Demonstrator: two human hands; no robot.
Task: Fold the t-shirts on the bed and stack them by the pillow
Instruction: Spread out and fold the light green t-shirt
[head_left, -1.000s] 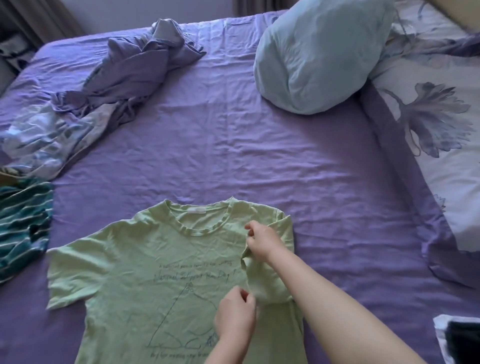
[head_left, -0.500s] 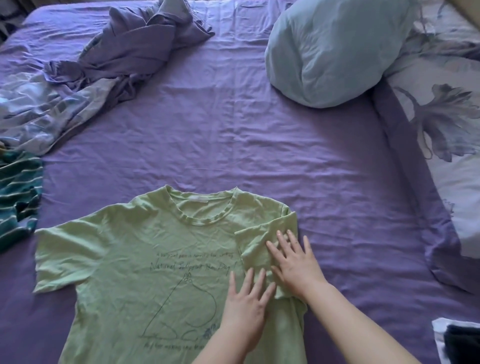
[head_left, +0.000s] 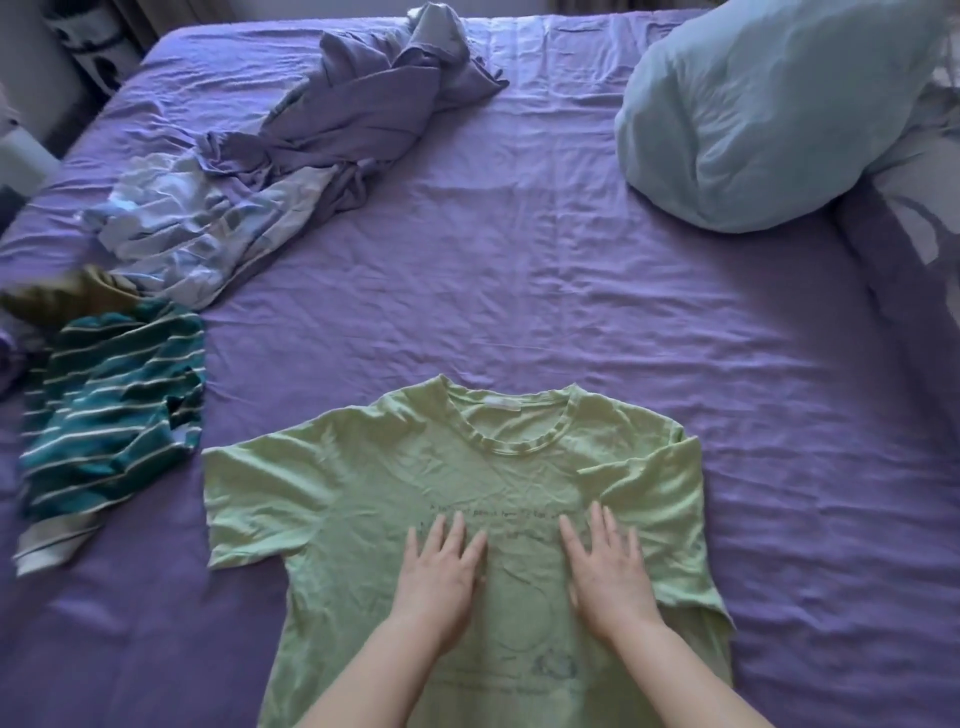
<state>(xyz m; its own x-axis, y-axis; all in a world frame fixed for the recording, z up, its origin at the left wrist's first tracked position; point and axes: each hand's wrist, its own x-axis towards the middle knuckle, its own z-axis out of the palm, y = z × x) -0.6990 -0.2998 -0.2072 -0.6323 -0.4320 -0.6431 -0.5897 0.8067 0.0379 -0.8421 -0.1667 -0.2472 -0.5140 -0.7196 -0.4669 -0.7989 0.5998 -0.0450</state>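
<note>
The green shirt (head_left: 363, 499) lies face up on the bed (head_left: 519, 291), collar away from the person, so the whole front is laid open for folding. Both hands rest flat on its chest: the left hand (head_left: 441, 577) and the right hand (head_left: 608, 577) side by side, fingers straight and slightly spread, neither grip pinching any cloth. This looks like smoothing, pressing the fabric down so a fold holds.

Just right of the right hand, the sleeve on that side is turned in over the body, which suggests the first side fold is made. Left of the left hand, the other sleeve lies spread out flat, not yet folded.

Well beyond the hands to the right sits the pillow (head_left: 769, 119), with bare sheet beside it where the stack is meant to go. Far left of the hands wait a striped shirt (head_left: 109, 410) and a crumpled heap of clothes (head_left: 291, 150), unfolded.
</note>
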